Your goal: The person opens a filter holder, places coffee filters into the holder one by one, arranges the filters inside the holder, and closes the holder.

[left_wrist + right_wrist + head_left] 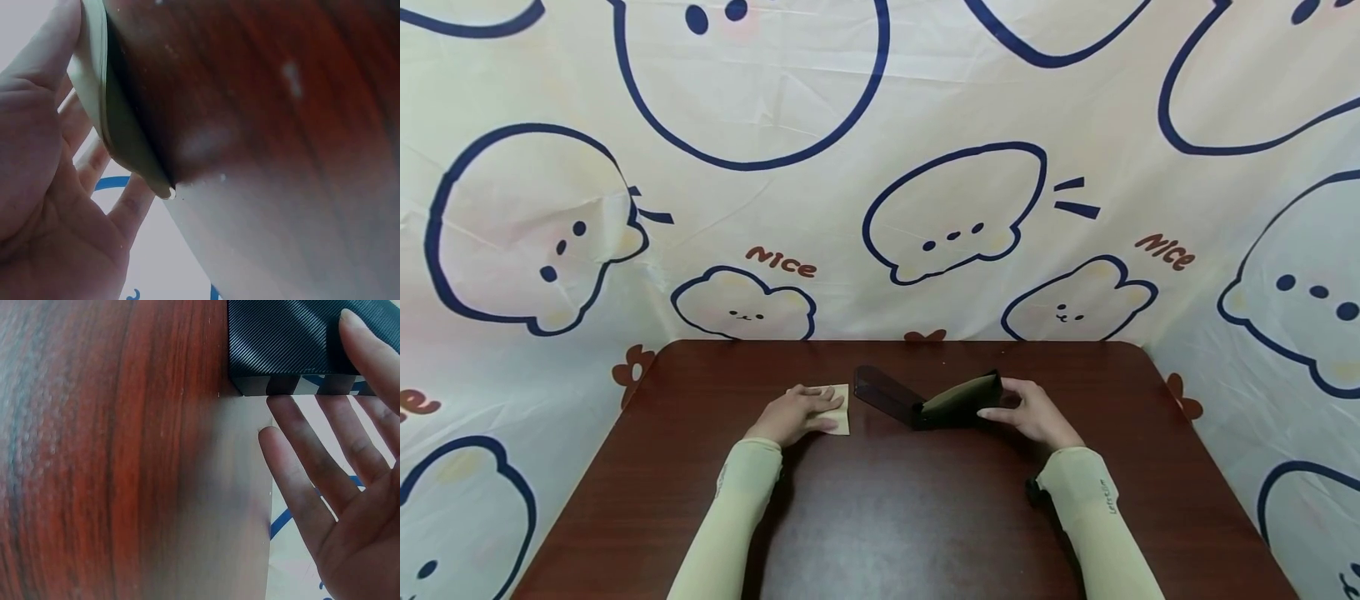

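My left hand (793, 415) holds a pale yellow square piece (841, 410) low over the table, thumb on the near side and fingers on the far side. In the left wrist view this thin, layered piece (94, 81) curls at its lower end; whether it is cloth or paper I cannot tell. To the right, my right hand (1036, 412) grips the end of a black hinged case (887, 398) that stands open with its insides olive green. The right wrist view shows the thumb on the ribbed face of the case (287, 337), fingers reaching behind its glossy edge.
Both hands work over a dark red-brown wooden table (910, 517) with rounded far corners. A pale curtain (835, 208) with blue cartoon outlines hangs behind the table and along both sides.
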A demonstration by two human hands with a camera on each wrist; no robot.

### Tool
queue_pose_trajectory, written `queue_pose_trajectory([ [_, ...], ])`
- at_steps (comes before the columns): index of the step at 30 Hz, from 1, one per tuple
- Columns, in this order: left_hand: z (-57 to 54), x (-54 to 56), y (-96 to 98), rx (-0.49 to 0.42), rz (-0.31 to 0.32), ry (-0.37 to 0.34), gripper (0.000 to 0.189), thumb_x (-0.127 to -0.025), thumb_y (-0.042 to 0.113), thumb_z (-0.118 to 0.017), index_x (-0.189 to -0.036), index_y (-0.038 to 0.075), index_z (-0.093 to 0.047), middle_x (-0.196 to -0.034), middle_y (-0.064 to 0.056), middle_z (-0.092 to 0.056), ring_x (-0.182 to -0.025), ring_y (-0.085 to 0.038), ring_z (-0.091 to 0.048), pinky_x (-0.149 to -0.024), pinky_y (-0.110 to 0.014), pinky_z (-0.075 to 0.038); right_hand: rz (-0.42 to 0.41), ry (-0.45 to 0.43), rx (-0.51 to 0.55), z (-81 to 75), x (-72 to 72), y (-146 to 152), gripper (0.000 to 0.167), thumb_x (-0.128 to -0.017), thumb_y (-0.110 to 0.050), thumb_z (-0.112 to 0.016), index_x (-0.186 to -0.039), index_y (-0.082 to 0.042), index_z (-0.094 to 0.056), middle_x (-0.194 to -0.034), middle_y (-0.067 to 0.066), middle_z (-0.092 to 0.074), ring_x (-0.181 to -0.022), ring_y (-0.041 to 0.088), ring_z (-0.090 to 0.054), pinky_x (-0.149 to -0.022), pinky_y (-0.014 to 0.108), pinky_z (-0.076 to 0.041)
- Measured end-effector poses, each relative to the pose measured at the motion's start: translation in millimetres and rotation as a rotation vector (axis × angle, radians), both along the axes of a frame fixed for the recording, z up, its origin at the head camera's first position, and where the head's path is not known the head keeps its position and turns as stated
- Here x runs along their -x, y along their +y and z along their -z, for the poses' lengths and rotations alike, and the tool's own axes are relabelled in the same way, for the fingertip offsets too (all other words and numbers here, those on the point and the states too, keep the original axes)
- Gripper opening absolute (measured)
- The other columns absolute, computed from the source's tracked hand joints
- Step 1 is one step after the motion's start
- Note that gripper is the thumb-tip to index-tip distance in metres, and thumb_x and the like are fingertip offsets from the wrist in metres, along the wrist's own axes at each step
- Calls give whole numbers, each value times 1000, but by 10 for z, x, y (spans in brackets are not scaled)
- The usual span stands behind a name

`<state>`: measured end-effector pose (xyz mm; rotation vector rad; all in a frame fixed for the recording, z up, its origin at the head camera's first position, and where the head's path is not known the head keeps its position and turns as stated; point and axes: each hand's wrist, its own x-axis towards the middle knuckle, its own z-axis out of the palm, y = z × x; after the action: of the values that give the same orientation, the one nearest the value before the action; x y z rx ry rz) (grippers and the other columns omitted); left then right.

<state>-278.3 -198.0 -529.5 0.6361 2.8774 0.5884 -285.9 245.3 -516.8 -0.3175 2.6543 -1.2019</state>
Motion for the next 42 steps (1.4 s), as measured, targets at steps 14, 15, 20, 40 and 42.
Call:
queue_pose_trajectory([
  [14, 21, 9, -8, 1, 5, -8, 49, -101, 36, -64, -146, 19, -60, -154, -9, -55, -142, -44, -47, -112, -66, -40, 12, -1, -23, -9, -2, -5, 45, -90, -37, -81, -127, -14, -69, -119, 10, -69, -106, 26, -60, -96, 45, -52],
  [15, 19, 7, -9, 3, 9, -7, 48, -101, 35, -63, -146, 19, -60, -154, -9, -54, -142, -45, -46, -112, -67, -39, 9, 0, -21, -9, -2, -6, 45, -91, -37, -81, -127, -14, -69, -118, 10, -69, -106, 26, -60, -96, 45, -52],
  [20, 25, 6, -17, 5, 18, -6, 47, -102, 32, -62, -147, 18, -59, -154, -11, -53, -142, -46, -46, -114, -67, -37, 10, -4, -13, 1, -4, -20, 44, -90, -38, -82, -125, -16, -69, -118, 9, -70, -107, 26, -61, -97, 46, -52],
  [40, -25, -16, -34, -28, 44, -51, 44, -107, 26, -56, -149, 15, -57, -158, -10, -48, -149, -41, -40, -121, -67, -26, 4, -1, -10, -17, 4, -20, 49, -89, -37, -83, -130, -14, -69, -123, 8, -71, -118, 28, -63, -103, 48, -50],
  [42, -38, -27, -25, -35, 34, -84, 46, -106, 24, -58, -151, 16, -54, -160, -9, -45, -151, -40, -37, -120, -65, -29, 7, -1, -22, -18, -3, -11, 57, -90, -38, -82, -136, -10, -66, -126, 11, -70, -122, 31, -62, -105, 51, -49],
])
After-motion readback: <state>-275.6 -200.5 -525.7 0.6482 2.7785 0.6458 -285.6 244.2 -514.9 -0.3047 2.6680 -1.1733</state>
